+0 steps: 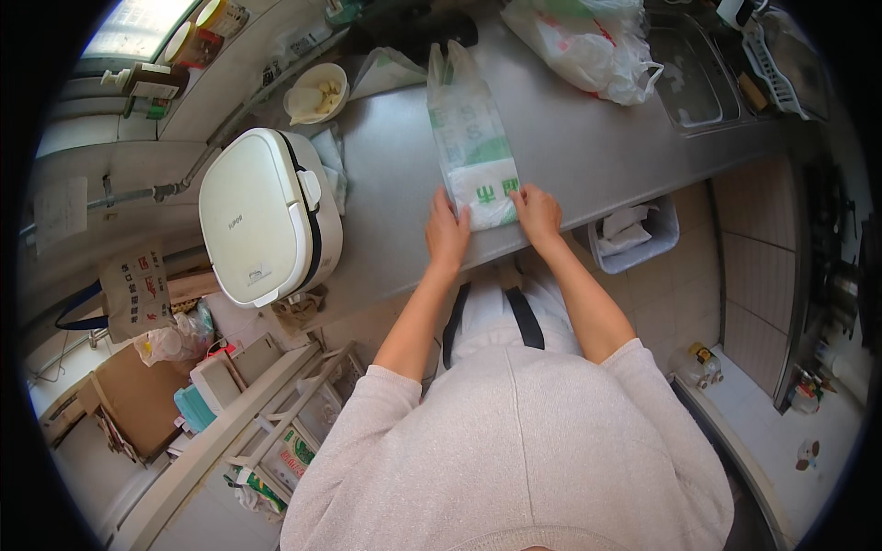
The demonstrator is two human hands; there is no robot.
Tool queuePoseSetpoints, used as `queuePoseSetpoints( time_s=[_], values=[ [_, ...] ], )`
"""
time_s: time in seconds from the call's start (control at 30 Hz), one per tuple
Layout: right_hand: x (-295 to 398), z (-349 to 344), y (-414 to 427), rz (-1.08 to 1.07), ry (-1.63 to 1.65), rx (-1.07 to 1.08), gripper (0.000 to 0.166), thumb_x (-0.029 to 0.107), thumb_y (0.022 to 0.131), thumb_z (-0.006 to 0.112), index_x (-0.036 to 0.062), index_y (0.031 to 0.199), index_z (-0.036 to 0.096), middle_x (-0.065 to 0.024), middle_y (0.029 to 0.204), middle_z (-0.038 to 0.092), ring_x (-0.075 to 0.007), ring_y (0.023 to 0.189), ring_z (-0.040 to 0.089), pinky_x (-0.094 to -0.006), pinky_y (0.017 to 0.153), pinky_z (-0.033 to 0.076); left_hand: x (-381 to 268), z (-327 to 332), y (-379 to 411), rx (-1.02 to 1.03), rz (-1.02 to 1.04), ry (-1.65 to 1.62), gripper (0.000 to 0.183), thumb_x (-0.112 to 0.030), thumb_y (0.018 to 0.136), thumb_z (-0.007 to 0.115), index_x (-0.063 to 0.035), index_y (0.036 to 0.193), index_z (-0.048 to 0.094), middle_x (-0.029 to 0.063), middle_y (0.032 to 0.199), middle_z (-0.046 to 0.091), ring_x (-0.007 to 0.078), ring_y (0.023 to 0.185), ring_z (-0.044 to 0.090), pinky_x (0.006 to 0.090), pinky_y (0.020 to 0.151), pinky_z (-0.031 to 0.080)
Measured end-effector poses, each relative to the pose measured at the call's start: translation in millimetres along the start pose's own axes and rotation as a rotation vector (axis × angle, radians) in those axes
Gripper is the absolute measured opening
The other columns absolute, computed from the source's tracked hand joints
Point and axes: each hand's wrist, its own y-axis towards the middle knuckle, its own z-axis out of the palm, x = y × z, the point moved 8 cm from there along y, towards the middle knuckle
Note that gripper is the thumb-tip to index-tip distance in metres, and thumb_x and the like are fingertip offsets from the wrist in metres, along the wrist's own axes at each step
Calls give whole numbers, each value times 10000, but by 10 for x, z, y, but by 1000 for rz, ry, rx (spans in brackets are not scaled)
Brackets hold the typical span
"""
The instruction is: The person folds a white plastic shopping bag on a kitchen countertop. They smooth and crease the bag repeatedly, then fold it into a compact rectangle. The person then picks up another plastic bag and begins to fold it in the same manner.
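Note:
A translucent plastic bag with green print lies flattened lengthwise on the stainless steel counter, its handles pointing away from me. Its near end is folded up into a whiter layer close to the counter's front edge. On the left side of that end, my left hand grips the bag's edge between thumb and fingers. My right hand pinches the opposite edge, near the green print.
A white Supor appliance stands left, below a bowl of peeled garlic cloves. Filled plastic bags lie back right, beside a steel sink. Under the counter's front edge is a waste bin. Another plastic bag lies behind.

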Motion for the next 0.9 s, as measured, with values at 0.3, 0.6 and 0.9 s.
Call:
queuePoseSetpoints(
  time_s=[0.3, 0.6, 0.9],
  values=[
    [14, 4, -13, 6, -3, 26, 302, 337, 878, 634, 50, 783, 631, -195, 719, 651, -410, 728, 638, -505, 634, 481, -480, 456, 1, 223, 671, 355, 573, -360, 924, 537, -53, 1398, 440, 139, 1527, 299, 306, 1439, 214, 449, 1168, 198],
    [379, -252, -185, -332, 14, -229, 371, 248, 872, 619, 44, 1173, 545, -185, 1178, 604, -354, 1100, 567, -443, 876, 463, -331, 546, 52, 208, 669, 363, 618, -416, 909, 521, -79, 1419, 428, 130, 1539, 285, 325, 1440, 209, 479, 1165, 185],
    [425, 261, -34, -654, -169, -25, 722, 420, 897, 549, -26, 1431, 355, -187, 1528, 288, -321, 1437, 224, -464, 1172, 156, -329, 568, 65, 181, 601, 402, 590, -363, 903, 499, -136, 1441, 418, 126, 1548, 269, 355, 1441, 197, 521, 1156, 173]
  ],
)
